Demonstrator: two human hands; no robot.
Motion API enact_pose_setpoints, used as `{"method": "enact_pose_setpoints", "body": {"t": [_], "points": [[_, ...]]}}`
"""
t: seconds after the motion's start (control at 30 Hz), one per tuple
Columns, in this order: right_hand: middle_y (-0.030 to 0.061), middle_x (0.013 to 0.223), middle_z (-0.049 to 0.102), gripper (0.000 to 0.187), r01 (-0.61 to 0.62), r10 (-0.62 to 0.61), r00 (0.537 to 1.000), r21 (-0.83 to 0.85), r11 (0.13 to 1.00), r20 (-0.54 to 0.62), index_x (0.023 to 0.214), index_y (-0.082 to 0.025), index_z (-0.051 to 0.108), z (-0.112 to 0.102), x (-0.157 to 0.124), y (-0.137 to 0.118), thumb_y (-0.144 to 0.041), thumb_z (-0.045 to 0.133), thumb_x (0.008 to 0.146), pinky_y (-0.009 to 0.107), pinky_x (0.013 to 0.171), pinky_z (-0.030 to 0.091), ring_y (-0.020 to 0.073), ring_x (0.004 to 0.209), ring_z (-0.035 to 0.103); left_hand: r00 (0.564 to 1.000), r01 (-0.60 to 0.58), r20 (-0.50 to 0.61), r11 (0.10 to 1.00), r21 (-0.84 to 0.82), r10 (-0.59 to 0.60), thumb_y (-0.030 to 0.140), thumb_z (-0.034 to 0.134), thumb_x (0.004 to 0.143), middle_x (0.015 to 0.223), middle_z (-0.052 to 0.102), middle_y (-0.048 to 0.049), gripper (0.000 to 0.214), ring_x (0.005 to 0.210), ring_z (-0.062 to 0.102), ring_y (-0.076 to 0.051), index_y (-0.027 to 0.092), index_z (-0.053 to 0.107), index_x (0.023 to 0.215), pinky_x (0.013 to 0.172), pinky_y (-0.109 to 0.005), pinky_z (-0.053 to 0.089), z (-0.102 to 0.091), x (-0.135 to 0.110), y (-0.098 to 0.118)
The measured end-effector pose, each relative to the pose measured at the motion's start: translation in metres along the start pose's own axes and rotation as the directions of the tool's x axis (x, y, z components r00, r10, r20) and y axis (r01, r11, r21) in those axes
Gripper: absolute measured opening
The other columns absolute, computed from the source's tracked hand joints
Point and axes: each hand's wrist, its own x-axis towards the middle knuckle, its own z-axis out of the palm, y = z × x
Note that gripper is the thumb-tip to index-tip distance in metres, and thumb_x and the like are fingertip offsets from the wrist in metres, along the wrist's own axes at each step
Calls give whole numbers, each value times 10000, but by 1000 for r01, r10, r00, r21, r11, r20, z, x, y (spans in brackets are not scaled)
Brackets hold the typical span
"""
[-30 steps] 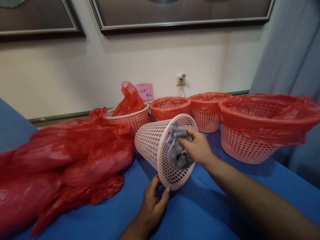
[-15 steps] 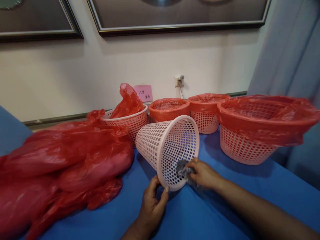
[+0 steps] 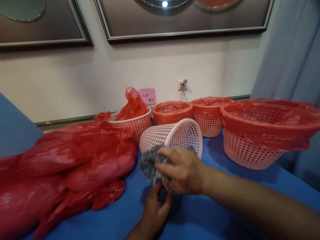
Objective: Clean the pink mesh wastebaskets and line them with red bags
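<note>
- Had the basket [image 3: 157, 135] on its side at mid-view, mouth toward four o'clock; counted all hours from there.
- Clamped the right hand [image 3: 186, 171] on a grey rag [image 3: 150, 166], bunched over the rim at about seven.
- Gripped the low rim with the left hand [image 3: 155, 208] at half past six, fingertips partly hidden by the rag.
- Worked over blue cloth [image 3: 112, 223], darkened by shadow beneath the right arm.
- Saw red bags [image 3: 82, 160] heaped on it at nine, glossy and creased.
- Saw a bag-stuffed tub [image 3: 141, 128] at ten, a lined tub [image 3: 172, 116] at twelve, a second tub [image 3: 208, 123] at one, a wide tub [image 3: 252, 153] at three, all upright.
- Faced a pale wall [image 3: 137, 66], with a handwritten pink card [image 3: 148, 96] at eleven and a socket [image 3: 182, 85] at twelve.
- Saw a dark frame [image 3: 185, 37] at twelve, another frame [image 3: 45, 45] at ten, a greyish-blue curtain [image 3: 292, 60] at two.
</note>
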Motion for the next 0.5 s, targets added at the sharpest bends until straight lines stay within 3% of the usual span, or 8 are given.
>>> {"method": "enact_pose_setpoints", "body": {"t": [0.07, 0.13, 0.17, 0.2, 0.23, 0.37, 0.43, 0.5], "points": [[130, 1392, 604, 424, -227, 229, 971, 43, 973, -69, 1229, -207, 708, -9, 8, 40, -172, 618, 816, 471, 1004, 534, 294, 1183, 610, 996, -44, 74, 999, 3, 44, 313, 648, 942, 1058, 777, -109, 255, 927, 741, -252, 185, 729, 1147, 865, -355, 608, -1, 1, 2], [97, 1368, 615, 465, -502, 528, 838, 183, 845, -140, 1194, -229, 730, -18, 4, 84, -156, 628, 745, 481, 1115, 456, 290, 1264, 577, 992, -77, 99, 997, 11, 76, 265, 630, 951, 1096, 765, -105, 270, 958, 736, -245, 195, 706, 1200, 889, -349, 598, -2, 1, 2], [72, 1347, 633, 448, -673, 725, 673, 285, 683, -148, 1146, -244, 747, -21, -3, 103, -165, 632, 720, 468, 1144, 428, 282, 1271, 574, 991, -86, 102, 996, 13, 84, 251, 633, 950, 1107, 762, -102, 276, 980, 733, -245, 199, 697, 1213, 903, -348, 593, -3, 1, 2], [45, 1288, 669, 407, -798, 887, 445, 394, 457, -127, 1067, -255, 759, -21, -15, 119, -176, 636, 687, 449, 1164, 403, 271, 1267, 575, 991, -90, 104, 996, 10, 89, 244, 635, 949, 1115, 758, -100, 280, 1000, 729, -246, 202, 690, 1220, 915, -349, 589, -3, 1, 2], [62, 1206, 702, 363, -843, 941, 322, 420, 336, -107, 1024, -234, 752, -19, -30, 130, -207, 620, 687, 479, 1148, 413, 289, 1235, 591, 990, -91, 108, 996, 4, 90, 241, 635, 950, 1117, 755, -98, 272, 1009, 726, -246, 203, 688, 1215, 921, -350, 587, -4, 1, 1], [81, 861, 745, 215, -877, 998, 12, 480, -17, 57, 836, -195, 689, 3, -102, 123, -280, 599, 660, 475, 933, 542, 293, 927, 698, 992, -80, 91, 995, -55, 85, 252, 640, 954, 1033, 753, -76, 149, 920, 721, -216, 193, 705, 1076, 882, -332, 595, -3, 3, 3], [78, 817, 752, 239, -842, 977, -74, 512, -170, 201, 851, -188, 687, 16, -130, 97, -306, 601, 663, 419, 815, 578, 268, 814, 722, 995, -65, 66, 993, -103, 72, 262, 650, 953, 961, 749, -58, 101, 881, 717, -203, 190, 707, 996, 852, -315, 600, -1, 5, 4], [87, 792, 763, 263, -799, 927, -110, 523, -297, 359, 873, -177, 700, 25, -144, 66, -317, 606, 671, 385, 727, 589, 255, 729, 734, 998, -42, 32, 987, -154, 48, 276, 670, 945, 933, 749, -48, 103, 881, 719, -200, 190, 711, 985, 845, -304, 601, 0, 7, 5]]}}
